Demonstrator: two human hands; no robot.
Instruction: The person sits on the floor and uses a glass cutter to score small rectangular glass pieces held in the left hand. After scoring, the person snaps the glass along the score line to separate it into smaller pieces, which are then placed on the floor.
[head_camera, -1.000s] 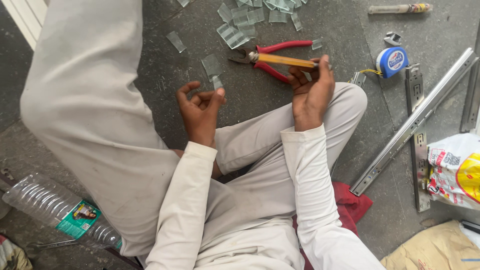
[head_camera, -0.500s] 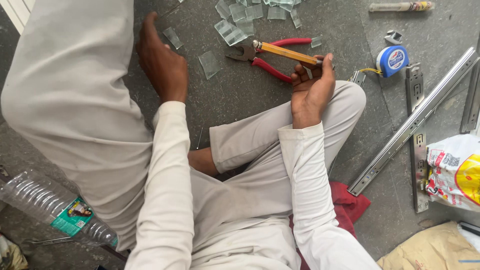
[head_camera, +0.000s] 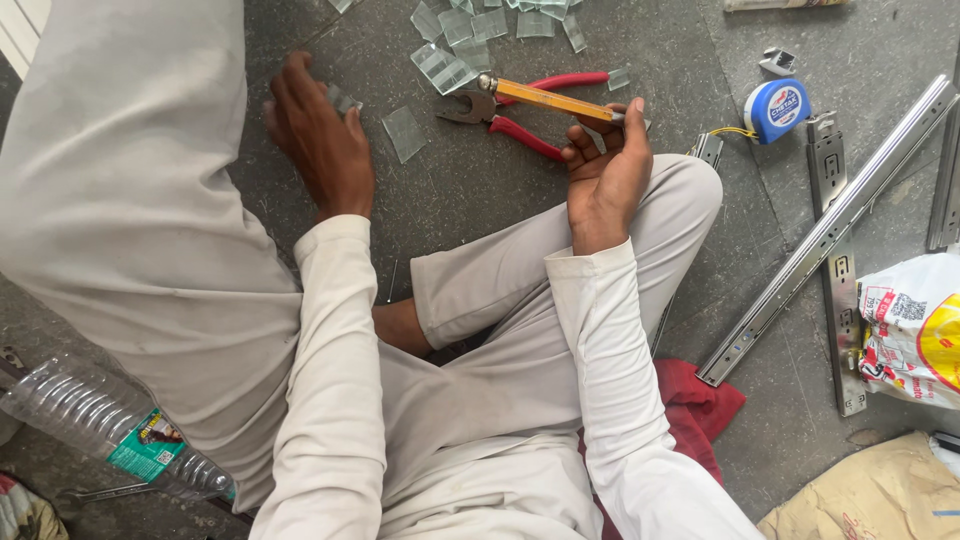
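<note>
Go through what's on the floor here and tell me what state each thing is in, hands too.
left hand: on the floor, fingers over a small glass piece
right hand: gripping a yellow-handled tool
pliers: jaws open, lying flat, not held
tape measure: tape slightly pulled out
plastic bottle: on its side, looks empty
drawer slide: closed, lying flat
glass pieces: cut small, scattered

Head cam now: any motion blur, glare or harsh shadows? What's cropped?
Head view: light is soft and even, shadows faint; the left hand looks slightly smeared over a glass piece, while the right hand gripping the yellow tool is sharp; mild sheen on the metal rail and plastic bottle; the glass pile is cut off by the top edge.
</note>
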